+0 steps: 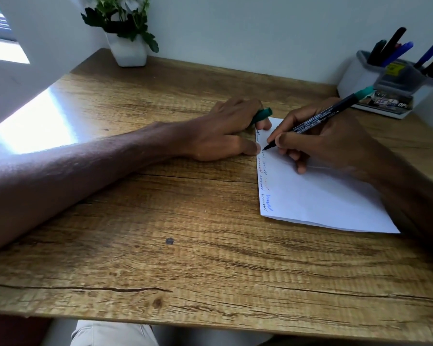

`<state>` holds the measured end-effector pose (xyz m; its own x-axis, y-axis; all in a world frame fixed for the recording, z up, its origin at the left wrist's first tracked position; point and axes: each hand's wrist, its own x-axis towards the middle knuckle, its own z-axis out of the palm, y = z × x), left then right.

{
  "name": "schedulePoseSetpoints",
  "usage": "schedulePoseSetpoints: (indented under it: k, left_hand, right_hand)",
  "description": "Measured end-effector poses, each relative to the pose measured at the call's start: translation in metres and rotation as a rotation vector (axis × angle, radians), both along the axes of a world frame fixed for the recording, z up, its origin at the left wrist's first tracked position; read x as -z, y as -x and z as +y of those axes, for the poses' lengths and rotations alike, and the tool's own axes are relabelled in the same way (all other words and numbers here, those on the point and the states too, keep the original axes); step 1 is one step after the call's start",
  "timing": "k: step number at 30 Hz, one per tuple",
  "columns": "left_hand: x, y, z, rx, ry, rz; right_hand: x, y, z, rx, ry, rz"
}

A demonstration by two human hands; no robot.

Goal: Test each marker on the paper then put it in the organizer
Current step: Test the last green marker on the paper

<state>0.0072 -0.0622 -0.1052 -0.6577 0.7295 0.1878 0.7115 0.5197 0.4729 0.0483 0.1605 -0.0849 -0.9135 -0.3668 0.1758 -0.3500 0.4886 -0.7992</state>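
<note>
Head view: right hand (335,143) pinches a black teal-ended marker (318,119), testing on white paper (323,196); left hand (223,131) pins it, holding the teal cap (263,114).

Bare left hand (225,131) and right hand (330,141), forearms (85,171) uncovered — pale beige trousers (110,332), lightly creased.

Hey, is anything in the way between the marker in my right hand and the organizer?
Nothing visible does: only bare desk lies between the marker in the right hand and the organizer beyond it. The green cap is in the left hand.
</note>
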Motion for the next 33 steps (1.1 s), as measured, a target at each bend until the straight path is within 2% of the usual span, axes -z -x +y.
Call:
schedulePoseSetpoints:
  k: [17,21,24,30,33]
  left_hand:
    - [0.001,0.001,-0.001,-0.009,0.009,0.004]
    - [-0.001,-0.001,-0.001,-0.013,0.022,-0.009]
    - [0.0,-0.002,-0.002,-0.039,-0.075,-0.031]
    - [0.005,0.0,-0.001,-0.157,-0.313,0.143]
    - [0.007,0.003,-0.001,-0.184,-0.311,0.198]
  right_hand:
    - [0.001,0.003,0.0,0.034,0.035,-0.039]
    - [0.002,0.004,0.002,0.071,0.106,-0.07]
    - [0.0,0.007,0.008,0.105,0.161,-0.052]
    - [-0.015,0.012,0.021,0.059,0.293,-0.019]
    - [-0.02,0.012,0.024,0.032,0.345,0.025]
